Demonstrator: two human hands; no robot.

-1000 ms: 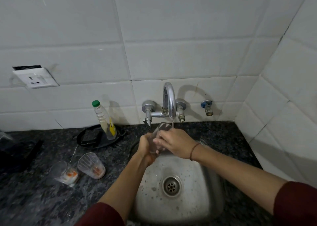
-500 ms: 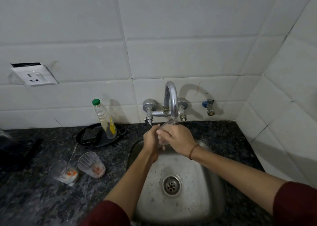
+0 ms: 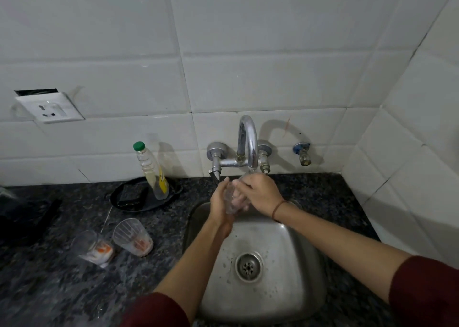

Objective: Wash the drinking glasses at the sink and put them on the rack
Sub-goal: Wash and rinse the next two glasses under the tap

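A clear drinking glass (image 3: 232,198) is held under the chrome tap (image 3: 248,142) above the steel sink (image 3: 293,247). My left hand (image 3: 219,200) grips it from the left side. My right hand (image 3: 259,193) covers its top and right side, with fingers curled round it and seemingly reaching inside. Most of the glass is hidden between the hands. Two more clear glasses (image 3: 93,247) (image 3: 133,236) stand on the dark granite counter to the left, each with orange-white residue at the bottom.
A bottle with a green cap (image 3: 151,172) stands on a black tray (image 3: 139,200) behind the glasses. A dark object (image 3: 22,217) lies at the far left. A wall socket (image 3: 49,108) and a small valve (image 3: 303,152) sit on the tiled wall. No rack is in view.
Both hands have lifted the glass up closer to the tap spout and shifted slightly against each other. The glasses on the counter have not moved.
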